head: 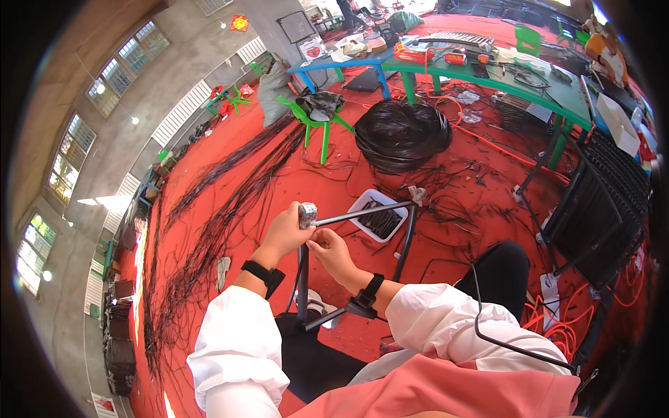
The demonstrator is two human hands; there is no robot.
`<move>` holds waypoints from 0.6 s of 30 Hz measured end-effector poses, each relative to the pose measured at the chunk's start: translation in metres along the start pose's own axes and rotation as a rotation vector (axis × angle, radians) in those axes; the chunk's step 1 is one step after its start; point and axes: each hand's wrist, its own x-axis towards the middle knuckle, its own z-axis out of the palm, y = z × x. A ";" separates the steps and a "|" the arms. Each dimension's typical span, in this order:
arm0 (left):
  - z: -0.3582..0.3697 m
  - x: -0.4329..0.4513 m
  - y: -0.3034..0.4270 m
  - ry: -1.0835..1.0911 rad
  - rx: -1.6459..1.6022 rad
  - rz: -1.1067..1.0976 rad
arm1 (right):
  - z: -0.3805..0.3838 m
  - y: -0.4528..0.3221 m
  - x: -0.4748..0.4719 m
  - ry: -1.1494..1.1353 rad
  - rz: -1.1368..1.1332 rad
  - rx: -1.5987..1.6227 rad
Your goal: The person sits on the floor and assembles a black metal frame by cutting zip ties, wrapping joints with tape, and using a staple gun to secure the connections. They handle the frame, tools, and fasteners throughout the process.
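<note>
A dark metal tube frame [360,213] stands before me, its lower end near my lap. My left hand [286,230] is closed around its near upper corner, where a clear wrapping [308,213] covers the joint. Just below and to the right, my right hand [332,254] has thumb and forefinger pinched together beside the corner; whether something thin is between them cannot be told. Another wrapped corner [417,195] of the frame is at its far end. Behind the upper tube, a white plastic tub [358,225] holds short black pieces [384,219].
A big coil of black strands [402,136] lies beyond the tub. Long loose black strands [209,230] spread at left. A green chair [325,136], a green table [567,102] and a black woven panel [590,209] surround the area. Orange hose [562,324] lies at right; a person [606,55] is far right.
</note>
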 end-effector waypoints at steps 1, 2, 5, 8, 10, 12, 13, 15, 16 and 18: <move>-0.001 0.000 0.001 -0.003 -0.001 -0.004 | 0.002 -0.001 0.001 -0.004 -0.069 -0.024; -0.001 0.000 0.003 -0.006 -0.008 -0.011 | 0.004 -0.003 0.002 0.010 -0.111 -0.057; -0.001 0.001 0.005 -0.014 -0.002 -0.016 | 0.009 -0.007 0.003 0.093 -0.016 -0.022; 0.002 0.005 0.005 -0.010 0.013 -0.008 | 0.008 -0.009 0.002 0.103 -0.032 0.011; 0.003 0.007 0.004 -0.012 0.015 -0.003 | 0.006 -0.008 0.002 0.096 -0.096 -0.006; 0.004 0.009 0.002 -0.029 0.006 -0.004 | 0.002 -0.005 0.003 0.101 -0.125 -0.052; 0.004 0.009 0.001 -0.026 0.014 -0.010 | 0.001 -0.004 0.003 0.090 -0.119 -0.078; 0.003 0.009 -0.002 -0.029 0.021 -0.038 | -0.001 -0.001 0.007 0.053 -0.054 -0.186; 0.003 0.009 -0.003 -0.025 0.021 -0.025 | -0.003 -0.001 0.009 0.025 -0.045 -0.179; 0.003 0.008 -0.004 -0.027 0.021 -0.040 | -0.005 -0.001 0.011 -0.004 0.107 -0.272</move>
